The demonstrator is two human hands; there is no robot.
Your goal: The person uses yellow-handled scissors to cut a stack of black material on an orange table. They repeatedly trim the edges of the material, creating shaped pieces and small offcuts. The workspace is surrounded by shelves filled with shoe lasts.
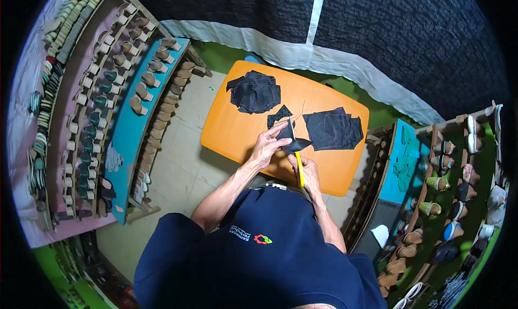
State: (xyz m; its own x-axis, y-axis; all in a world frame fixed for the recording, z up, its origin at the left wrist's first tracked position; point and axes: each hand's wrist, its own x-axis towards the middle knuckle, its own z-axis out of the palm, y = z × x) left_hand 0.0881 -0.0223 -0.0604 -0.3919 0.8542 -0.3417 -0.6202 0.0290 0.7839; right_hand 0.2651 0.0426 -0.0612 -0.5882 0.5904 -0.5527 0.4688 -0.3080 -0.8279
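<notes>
My left hand (263, 148) pinches a small black fabric piece (295, 145) above the orange table (226, 136). My right hand (309, 172) is closed around yellow-handled scissors (299, 166), whose narrow blades reach up along the fabric by my left fingertips. Some of the right fingers are hidden behind the handle. Just beyond the left hand lies a patterned black scrap (279, 115). A rounded, loose pile of black fabric pieces (254, 92) sits at the table's far left. To the right is a flatter stack of black cut pieces (334, 130).
On the left stands a rack (120, 163) with rows of shoes on shoe lasts. Another shoe rack (431, 212) is on the right, beside a blue board (396, 163) with green pieces on it. A dark patterned curtain (377, 34) hangs behind the table.
</notes>
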